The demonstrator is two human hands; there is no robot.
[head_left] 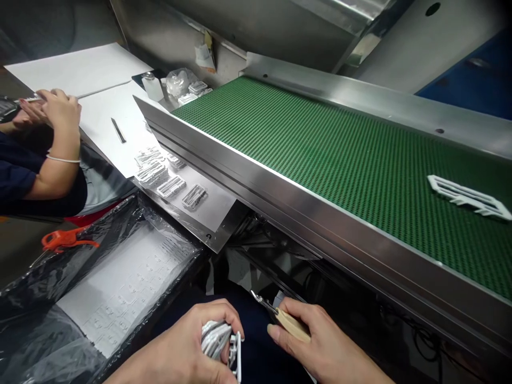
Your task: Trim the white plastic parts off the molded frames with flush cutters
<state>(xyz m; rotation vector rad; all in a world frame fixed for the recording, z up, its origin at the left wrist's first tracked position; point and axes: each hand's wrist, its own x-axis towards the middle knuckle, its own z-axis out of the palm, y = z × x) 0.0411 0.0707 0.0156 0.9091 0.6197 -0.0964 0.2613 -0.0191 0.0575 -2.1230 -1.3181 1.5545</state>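
Low in the picture, my left hand [192,341] is closed around a white plastic part [224,344] with thin ribs. Just to its right, my right hand [316,341] grips a small cutting tool [280,314] with a pale wooden-coloured handle, its metal tip pointing up and left toward the part. Both hands are below the steel edge of a green conveyor belt [320,149]. Another white plastic part [468,197] lies on the belt at the far right.
Several white parts [168,178] lie on a steel shelf left of the belt. A black plastic-lined bin [100,288] with flat white sheets sits lower left. A co-worker's arm [56,144] is at far left. Orange-handled tool [66,239] lies beside the bin.
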